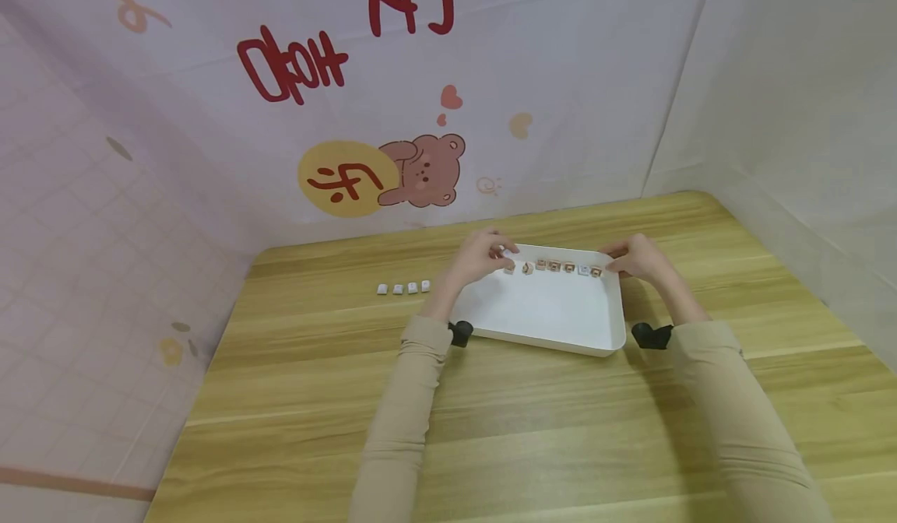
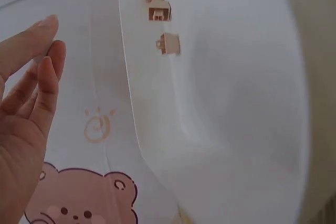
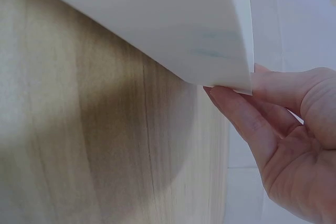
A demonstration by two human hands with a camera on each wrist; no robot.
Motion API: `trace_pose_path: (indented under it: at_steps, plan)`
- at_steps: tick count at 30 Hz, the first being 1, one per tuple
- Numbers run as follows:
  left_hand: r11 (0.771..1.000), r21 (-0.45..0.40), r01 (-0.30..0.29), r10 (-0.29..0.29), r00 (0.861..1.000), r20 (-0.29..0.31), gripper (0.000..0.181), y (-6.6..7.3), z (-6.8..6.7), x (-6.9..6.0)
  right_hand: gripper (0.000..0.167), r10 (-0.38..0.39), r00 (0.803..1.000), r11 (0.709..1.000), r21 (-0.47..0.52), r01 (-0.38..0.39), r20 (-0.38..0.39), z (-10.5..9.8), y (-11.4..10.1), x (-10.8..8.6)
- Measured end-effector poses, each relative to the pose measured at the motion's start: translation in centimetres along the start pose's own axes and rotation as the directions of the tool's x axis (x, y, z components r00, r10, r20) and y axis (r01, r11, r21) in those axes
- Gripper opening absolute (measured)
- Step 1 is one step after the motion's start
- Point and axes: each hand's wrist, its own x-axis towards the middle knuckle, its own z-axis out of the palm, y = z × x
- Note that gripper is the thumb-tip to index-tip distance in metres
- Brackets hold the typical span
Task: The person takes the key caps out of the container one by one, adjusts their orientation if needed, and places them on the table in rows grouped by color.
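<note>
Left hand [image 1: 480, 257]: held over the tray [image 1: 539, 309] near its far left corner, fingers bent, tips near the thumb; whether anything was pinched between them could not be told.
Right hand [image 1: 639, 258]: the tray's far right corner was grasped between thumb and fingers.
Tray: white and shallow, seen between the hands; whether it was slightly lifted off the table [image 1: 546, 429] could not be settled.
Key caps in the tray [image 1: 554, 265]: lined along its far wall, mostly brownish, some with the hollow side shown.
White key caps [image 1: 412, 288]: four, set in a row on the table left of the tray.
Step in hand: judged to be the handling of single caps by the left, the tray being steadied by the right; the direction of transfer could not be determined.
Next move: a fine fingertip pinch seemed called for, with the tray kept still and neighbouring caps left undisturbed.
Backdrop [image 1: 582, 118]: printed with a bear [image 1: 427, 171].
</note>
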Motion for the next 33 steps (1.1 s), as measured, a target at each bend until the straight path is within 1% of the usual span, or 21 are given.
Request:
trace_pose_path:
  at_steps: [3,5,8,10,13,14,16,18,21,23,25,27,30,33]
  plan:
    - [0.999,-0.026,0.026,-0.028,0.996,-0.082,0.025,-1.1,-1.0,-1.6,0.042,0.001,1.0,1.0,0.003,-0.001,0.002,0.0,0.0,0.0]
    - [0.998,-0.046,0.043,-0.049,0.99,-0.136,0.025,-1.8,-1.9,-2.8,0.042,0.004,1.0,1.0,0.004,-0.004,0.004,0.0,0.0,0.0]
    - [0.995,-0.058,0.076,-0.087,0.973,-0.215,0.025,-3.2,-3.2,-4.6,0.042,0.007,1.0,1.0,0.003,-0.007,0.004,0.0,0.1,-0.1]
    - [0.994,-0.053,0.097,-0.107,0.961,-0.256,0.024,-4.2,-4.2,-5.9,0.042,0.007,1.0,1.0,0.005,-0.007,0.004,-0.1,0.1,-0.1]
    - [0.988,-0.041,0.146,-0.151,0.944,-0.293,0.025,-5.8,-5.5,-7.7,0.042,0.007,1.0,1.0,0.006,-0.007,0.002,-0.1,0.0,-0.2]
    - [0.985,-0.042,0.169,-0.174,0.938,-0.299,0.024,-6.3,-5.9,-8.3,0.041,0.008,1.0,1.0,0.006,-0.008,0.0,-0.1,0.0,-0.3]
    - [0.98,-0.043,0.197,-0.2,0.929,-0.311,0.025,-7.2,-6.7,-9.5,0.041,0.007,1.0,1.0,0.003,-0.007,-0.003,-0.2,-0.1,-0.3]
    - [0.972,-0.061,0.228,-0.236,0.918,-0.319,0.025,-8.1,-7.2,-10.6,0.041,0.007,1.0,1.0,0.001,-0.007,-0.006,-0.2,-0.1,-0.3]
    - [0.965,-0.058,0.255,-0.259,0.908,-0.329,0.025,-9.6,-7.9,-12.2,0.041,0.008,1.0,1.0,-0.003,-0.008,-0.007,-0.2,-0.1,-0.2]
    - [0.96,-0.051,0.277,-0.278,0.902,-0.33,0.024,-10.5,-8.3,-13.0,0.041,0.008,1.0,1.0,-0.006,-0.008,-0.007,-0.2,-0.1,-0.1]
    - [0.954,-0.021,0.297,-0.288,0.9,-0.328,0.023,-11.5,-8.5,-13.6,0.041,0.006,1.0,1.0,-0.007,-0.006,-0.006,-0.2,-0.1,-0.1]
    - [0.944,0.0,0.329,-0.312,0.895,-0.319,0.022,-12.2,-8.7,-14.1,0.041,0.004,1.0,1.0,-0.006,-0.004,-0.005,-0.2,-0.1,-0.1]
    - [0.923,0.03,0.384,-0.36,0.887,-0.289,0.023,-12.9,-8.7,-14.5,0.042,0.003,1.0,1.0,0.0,-0.003,0.001,-0.2,-0.2,-0.1]
    - [0.904,0.05,0.425,-0.399,0.88,-0.258,0.023,-13.3,-8.5,-14.7,0.042,0.002,1.0,1.0,0.005,-0.002,0.006,-0.1,-0.1,-0.1]
